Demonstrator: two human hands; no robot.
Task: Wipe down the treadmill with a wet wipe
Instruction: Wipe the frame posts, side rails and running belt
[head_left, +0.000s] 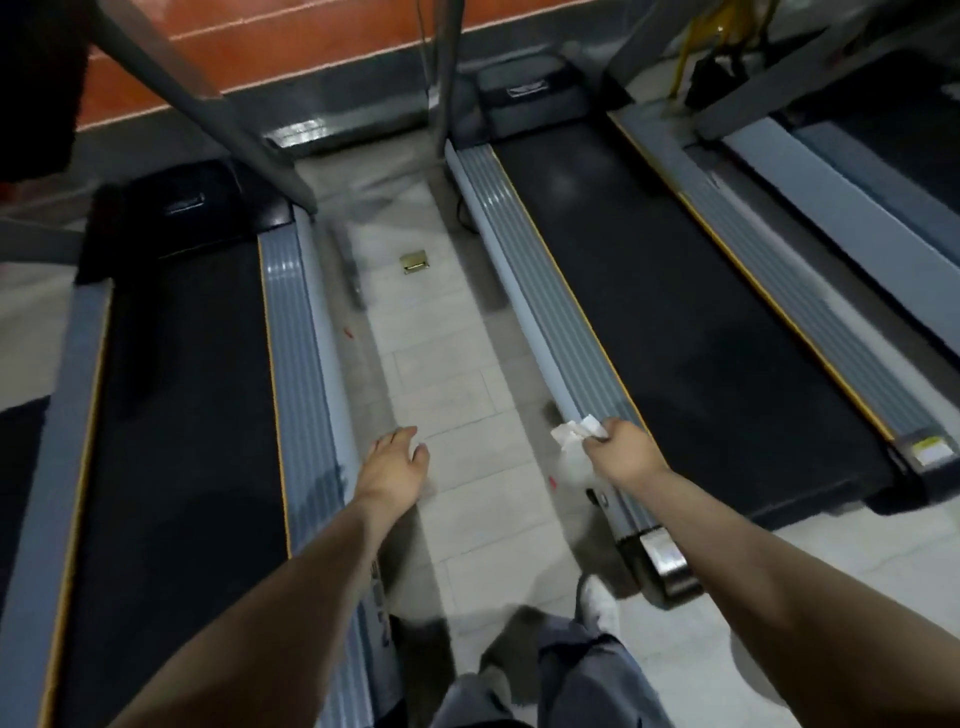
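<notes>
Right hand (621, 448), lower centre-right, grips a crumpled wet wipe (576, 428) against the near end of the grey side rail (540, 291) of the centre-right treadmill (675, 291). Left hand (397, 460), lower centre, hangs relaxed and empty over the tiled floor (441, 364). Blur hides any wet streaks; most of the rail and belt probably remain unwiped.

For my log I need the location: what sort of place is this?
Most likely a gym. Several treadmills stand side by side: one black running belt on the right, another belt on the left, grey side rails. The right hand holds a wet wipe at a rail.
</notes>
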